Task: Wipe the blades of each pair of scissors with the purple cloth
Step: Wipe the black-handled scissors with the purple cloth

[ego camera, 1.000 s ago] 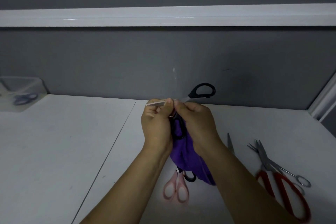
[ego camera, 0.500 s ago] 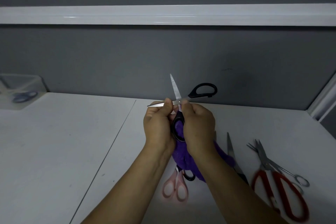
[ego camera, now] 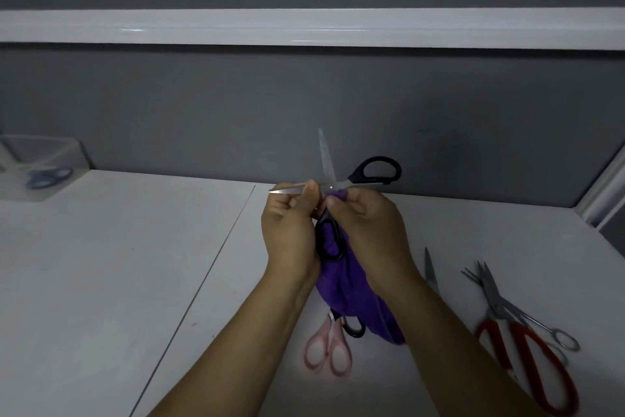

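Head view: my left grip [ego camera: 291, 223] pinches one blade of the open black scissors [ego camera: 375, 170], its tip toward 9 o'clock, the other blade toward 12. My right grip [ego camera: 368, 223] clutches the purple cloth [ego camera: 351, 295] by the pivot, the cloth hanging toward 6 o'clock over the table [ego camera: 101, 264].

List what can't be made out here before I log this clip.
Head view only:
- Pink-handled scissors: blades hidden under the purple cloth.
- Lone steel blade: handle hidden behind the right forearm.
- Blue-handled scissors in the clear plastic box: blurred, box cut by left edge.
- Black-handled steel scissors: where the cloth touches the blade is hidden by the left hand and right hand.
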